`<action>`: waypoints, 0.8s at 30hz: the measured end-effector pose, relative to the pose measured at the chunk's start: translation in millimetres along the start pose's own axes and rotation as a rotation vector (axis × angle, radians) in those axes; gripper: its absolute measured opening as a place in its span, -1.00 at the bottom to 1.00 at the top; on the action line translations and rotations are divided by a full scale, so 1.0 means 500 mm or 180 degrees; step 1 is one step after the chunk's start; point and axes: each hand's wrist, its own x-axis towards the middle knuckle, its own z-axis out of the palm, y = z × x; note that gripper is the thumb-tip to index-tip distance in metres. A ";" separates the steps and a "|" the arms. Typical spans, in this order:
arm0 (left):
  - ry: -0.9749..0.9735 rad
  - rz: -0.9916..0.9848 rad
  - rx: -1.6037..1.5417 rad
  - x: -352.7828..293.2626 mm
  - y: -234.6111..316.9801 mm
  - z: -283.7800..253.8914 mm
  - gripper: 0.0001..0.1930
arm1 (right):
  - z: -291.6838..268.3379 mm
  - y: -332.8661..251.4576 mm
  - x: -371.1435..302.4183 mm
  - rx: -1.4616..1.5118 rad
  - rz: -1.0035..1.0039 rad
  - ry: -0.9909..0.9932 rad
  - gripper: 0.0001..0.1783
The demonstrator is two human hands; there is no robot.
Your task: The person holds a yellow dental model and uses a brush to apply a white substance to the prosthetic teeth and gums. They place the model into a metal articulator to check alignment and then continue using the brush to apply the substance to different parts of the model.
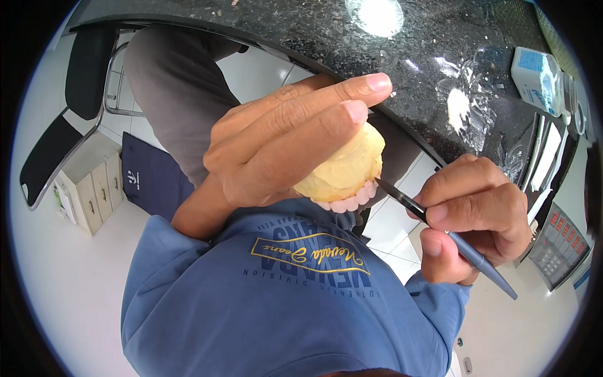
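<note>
At the far left stands a black chair (88,72) with a bent metal frame, and below it a pale cabinet (91,191) with handles on its front, beside a dark blue cloth (154,169). Next comes a leg in grey trousers (173,94), bent at the knee near the counter's edge. The left hand (276,141) reaches in from a blue shirt (264,314), its visible fingers nearly straight and lying close together along the far side of a yellow tooth model (342,166), steadying it; the thumb is hidden. The model is held up in front of the shirt, just off the counter's edge, with its row of pink teeth (347,204) facing the wearer. To its right, a slim tool (468,251) with a dark tip and blue-grey handle slants up to the model, its point appearing to touch the rim just above the teeth. The right hand (480,217) pinches this tool between thumb and bent fingers, much like a pencil. Beyond lies a speckled black counter (414,75) bearing a white smear (458,110), then a white and blue container (537,78). Lower at the right edge is a grey device (556,251) with buttons.
</note>
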 end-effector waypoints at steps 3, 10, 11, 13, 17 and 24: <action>-0.0026 0.0030 -0.0020 0.009 0.000 -0.001 -0.60 | -0.008 -0.010 0.005 -0.0087 0.0050 -0.0096 -0.78; -0.0001 0.0034 0.0071 0.003 0.000 0.001 -0.58 | -0.005 0.004 0.004 0.0119 -0.0107 -0.0146 -0.78; 0.0004 0.0041 0.0066 0.003 0.000 0.000 -0.58 | -0.004 0.003 0.003 0.0137 -0.0119 -0.0098 -0.77; 0.0020 0.0051 0.0076 0.003 0.001 0.002 -0.57 | -0.006 0.002 0.006 0.0125 -0.0097 -0.0142 -0.77; 0.0066 0.0137 0.0160 0.005 -0.002 0.004 -0.56 | -0.007 0.004 0.008 0.0080 -0.0158 -0.0210 -0.76; -0.0070 -0.0005 0.0026 0.004 0.006 -0.003 -0.55 | -0.007 0.004 0.006 0.0098 -0.0181 -0.0184 -0.74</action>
